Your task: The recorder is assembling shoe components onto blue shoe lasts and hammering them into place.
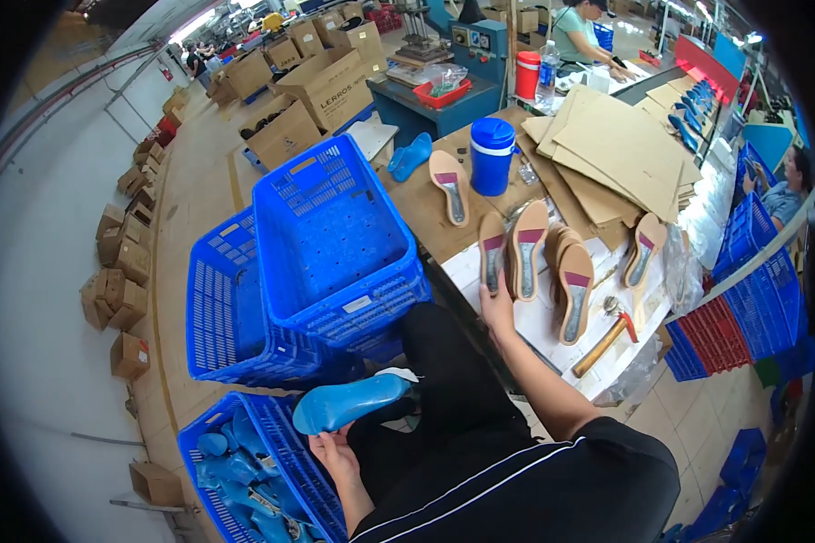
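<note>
A blue shoe last (351, 404) lies in my left hand (333, 450), which grips its lower edge above my lap. My right hand (497, 310) reaches to the worktable and pinches the heel end of a tan insole (492, 249) with a grey strip and a purple patch. Beside that insole stand stacks of similar insoles (528, 244), with another stack (575, 294) to the right. Single insoles lie farther off, one near the table's left side (450, 190) and one at the right (644, 249). A hammer (607, 344) with a wooden handle rests by the near edge.
A blue crate (217, 416) full of blue lasts sits at my left, near stacked blue crates (285, 308). On the table are a blue jug (493, 163), another blue last (411, 157) and cardboard sheets (620, 145). A person (584, 41) works across the table.
</note>
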